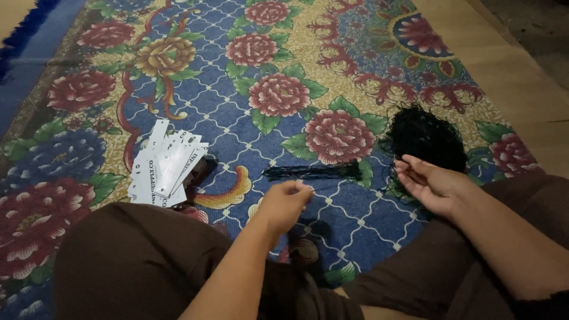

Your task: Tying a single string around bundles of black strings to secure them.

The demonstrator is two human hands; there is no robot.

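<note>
Knees in brown trousers frame the carpet. My left hand pinches one black string; my right hand, fingers loosely curled, steadies it beside the tangled pile. Judgement: draw slowly, keeping the strand taut, clear of the straightened bundle. White tags wait left.

The rug is blue with a white lattice, pink and red flowers, green leaves and yellow ground; the tags are white with dark print; the thread pile and bundle are black; the trousers are dark brown.
</note>
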